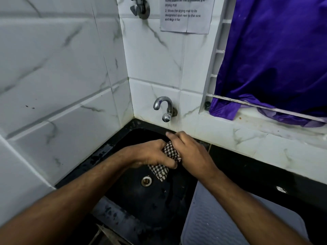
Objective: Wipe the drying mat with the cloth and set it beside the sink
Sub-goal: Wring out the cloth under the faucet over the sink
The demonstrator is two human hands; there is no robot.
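Checked cloth (170, 150) gripped between left hand (150, 154) and right hand (190, 151) (above sink (154, 200))

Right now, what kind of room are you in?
Probably a small kitchen washing corner: a black sink with a drain, a metal tap on white tiled walls, and a grey drying mat on the dark counter beside it.

A sheet of paper (185, 15) taped to the white wall tiles carried printed instructions. Its top line was blurred and only partly legible, ending in "drying mat". Below it stood: "2. Move the drying mat to its designated spot next to the sink and align it flat".
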